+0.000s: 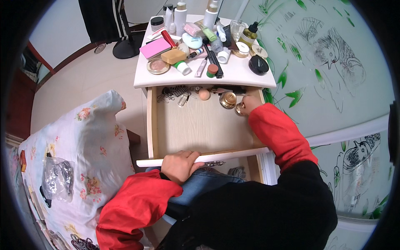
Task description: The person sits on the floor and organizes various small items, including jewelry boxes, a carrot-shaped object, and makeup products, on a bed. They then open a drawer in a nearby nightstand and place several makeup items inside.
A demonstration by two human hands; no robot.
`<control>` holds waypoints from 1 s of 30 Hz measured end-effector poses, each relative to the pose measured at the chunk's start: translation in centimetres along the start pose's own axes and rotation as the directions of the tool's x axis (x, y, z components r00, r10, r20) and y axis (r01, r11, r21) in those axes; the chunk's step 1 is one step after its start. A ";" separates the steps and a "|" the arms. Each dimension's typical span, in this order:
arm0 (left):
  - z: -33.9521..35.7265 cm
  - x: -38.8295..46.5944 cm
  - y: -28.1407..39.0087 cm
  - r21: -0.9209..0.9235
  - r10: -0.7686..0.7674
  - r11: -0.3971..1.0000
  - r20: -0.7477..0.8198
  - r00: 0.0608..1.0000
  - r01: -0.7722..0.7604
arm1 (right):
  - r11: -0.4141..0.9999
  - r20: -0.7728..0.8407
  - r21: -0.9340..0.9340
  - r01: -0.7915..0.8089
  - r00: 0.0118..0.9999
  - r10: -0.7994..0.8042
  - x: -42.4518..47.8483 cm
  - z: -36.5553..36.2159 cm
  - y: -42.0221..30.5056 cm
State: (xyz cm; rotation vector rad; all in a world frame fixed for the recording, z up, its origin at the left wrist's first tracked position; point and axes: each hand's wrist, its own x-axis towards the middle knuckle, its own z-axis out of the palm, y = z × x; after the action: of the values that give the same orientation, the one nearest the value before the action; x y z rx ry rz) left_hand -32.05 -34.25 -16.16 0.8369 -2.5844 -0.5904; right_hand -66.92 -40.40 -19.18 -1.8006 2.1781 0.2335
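The upper drawer (pixel 200 131) of a white dressing table is pulled out in front of me. My left hand (pixel 180 165) rests on its white front edge, fingers curled over the top. Inside the drawer at the right, my right hand (pixel 251 104) has its fingers on a small gold-coloured cosmetic container (pixel 240 109). Just left of that stands a gold-lidded cream jar (pixel 228 100). Along the drawer's back lie a peach makeup sponge (pixel 204 94), a small clear bottle (pixel 183 99), a checked fabric item (pixel 179 90) and dark slender items.
The white tabletop (pixel 187 79) above is crowded with bottles, tubes, compacts and a pink box (pixel 155 48). A lower drawer (pixel 254 168) is also open beneath. A floral-covered surface (pixel 106 150) with a clear plastic bag (pixel 58 179) is at left; frosted glass panels (pixel 312 78) stand at right.
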 end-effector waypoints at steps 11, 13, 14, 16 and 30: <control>0.3 0.0 -0.1 0.004 0.013 1.000 -0.018 1.000 -0.013 | 0.971 -0.183 0.124 -0.205 0.957 0.225 5.2 3.7 2.8; -0.1 0.0 0.2 0.025 -0.002 1.000 0.024 1.000 0.001 | 0.952 -0.307 0.216 -0.216 0.911 0.276 4.4 4.1 2.5; -0.2 0.1 0.3 0.034 -0.008 0.999 0.045 0.999 0.007 | 0.940 -0.306 0.237 -0.247 0.899 0.313 4.1 4.2 2.4; -0.2 -0.1 0.3 0.033 -0.006 0.999 0.034 0.999 0.004 | 0.959 -0.392 0.196 -0.205 0.880 0.268 2.8 3.2 1.1; -0.1 -0.1 0.2 0.030 -0.003 1.000 0.024 1.000 0.003 | 0.800 -0.614 0.393 0.453 0.777 -0.139 -3.5 -9.2 -6.5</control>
State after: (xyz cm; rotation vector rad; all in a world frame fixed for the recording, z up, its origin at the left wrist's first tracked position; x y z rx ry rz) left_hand -32.06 -34.08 -16.02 0.8486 -2.6202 -0.5668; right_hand -61.13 -41.34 -8.92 -1.9915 1.9189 -1.0034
